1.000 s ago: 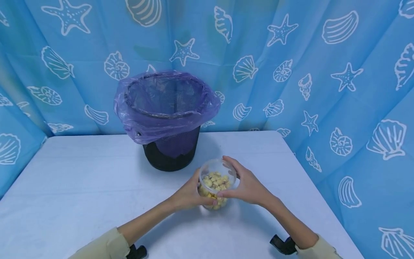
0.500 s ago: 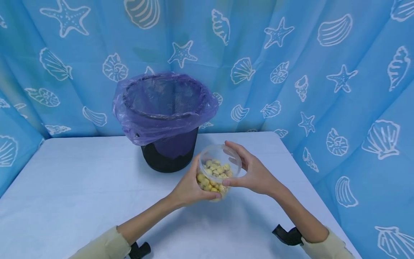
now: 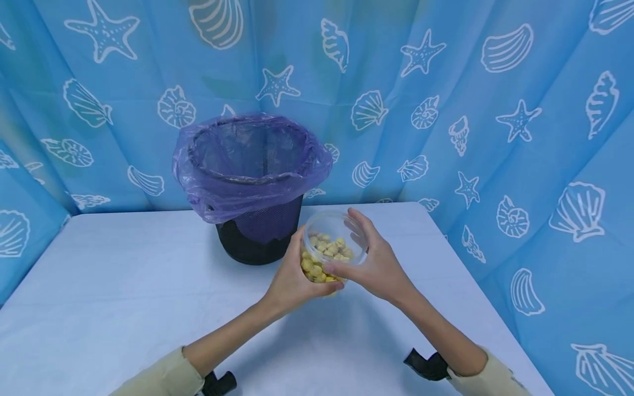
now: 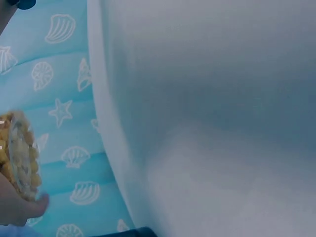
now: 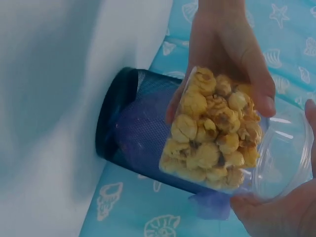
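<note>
A clear plastic jar (image 3: pixel 322 268) of popcorn is held between both hands, with a shadow on the table below it. My left hand (image 3: pixel 289 279) grips the jar's lower body, thumb across the near side. My right hand (image 3: pixel 380 264) holds the wide, clear top, its thumb at the near side and its fingers behind the far side. In the right wrist view, yellow-brown popcorn (image 5: pixel 212 131) fills the body, while the clear top section (image 5: pixel 284 153) shows no popcorn. Only part of the popcorn jar (image 4: pixel 19 153) shows at the left wrist view's edge.
A black mesh trash bin (image 3: pixel 257 245) lined with a purple bag (image 3: pixel 238 201) stands just behind and left of the hands. Under it is a table with a white cover (image 3: pixel 124 264). A blue shell-print curtain (image 3: pixel 307 33) hangs behind and at the sides.
Both hands have lifted the popcorn jar upward and away from the body, nearer the bin. The right thumb has slid left along the jar's near side. The bin has stayed in place.
</note>
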Motion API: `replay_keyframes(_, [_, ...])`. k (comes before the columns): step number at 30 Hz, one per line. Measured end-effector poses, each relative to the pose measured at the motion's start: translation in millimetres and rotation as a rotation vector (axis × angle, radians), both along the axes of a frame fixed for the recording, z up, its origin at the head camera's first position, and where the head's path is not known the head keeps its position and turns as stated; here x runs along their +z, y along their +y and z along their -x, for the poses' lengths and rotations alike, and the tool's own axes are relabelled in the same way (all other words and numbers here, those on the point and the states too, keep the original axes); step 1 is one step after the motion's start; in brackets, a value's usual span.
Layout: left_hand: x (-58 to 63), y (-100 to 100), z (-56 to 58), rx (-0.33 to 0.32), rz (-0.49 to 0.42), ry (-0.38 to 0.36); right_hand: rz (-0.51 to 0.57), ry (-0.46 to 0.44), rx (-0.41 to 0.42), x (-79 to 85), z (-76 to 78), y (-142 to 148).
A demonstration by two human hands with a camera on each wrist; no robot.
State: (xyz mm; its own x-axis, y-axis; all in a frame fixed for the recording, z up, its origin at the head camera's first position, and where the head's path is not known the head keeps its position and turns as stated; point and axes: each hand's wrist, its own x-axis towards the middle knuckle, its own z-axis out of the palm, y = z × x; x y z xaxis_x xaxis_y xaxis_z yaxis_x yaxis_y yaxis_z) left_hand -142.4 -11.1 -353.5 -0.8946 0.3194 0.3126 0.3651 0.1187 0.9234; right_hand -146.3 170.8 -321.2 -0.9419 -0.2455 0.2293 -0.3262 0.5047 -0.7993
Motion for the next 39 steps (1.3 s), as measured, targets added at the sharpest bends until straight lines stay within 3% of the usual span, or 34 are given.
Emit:
replay_keyframes(6, [3.1, -3.9, -3.6, 0.033, 0.049, 0.028, 0.027, 0.031, 0.002, -3.6, -2.7, -3.7])
replay_keyframes(14, [6.3, -6.0, -8.6, 0.014, 0.039, 0.034, 0.055, 0.126, 0.036, -2.5, -5.2, -5.8])
replay_keyframes(22, [9.6, -10.8, -9.4, 0.006, 0.058, 0.085, 0.055, 0.166, 0.072, -1.5, -5.8, -7.8])
replay_keyframes(31, [14.5, -14.9, -10.3, -0.044, 0.057, 0.124, 0.072, 0.221, 0.130, -1.0, -5.0, -5.4])
replay_keyframes(34, [5.0, -15.3, -3.9, -0.066, 0.049, 0.137, 0.102, 0.221, 0.153, -0.8, -6.0, -5.1])
replay_keyframes(39, [5.4, -19.3, -3.2, -0.119, 0.049, 0.145, 0.144, 0.192, 0.184, -2.2, -8.1, -5.5])
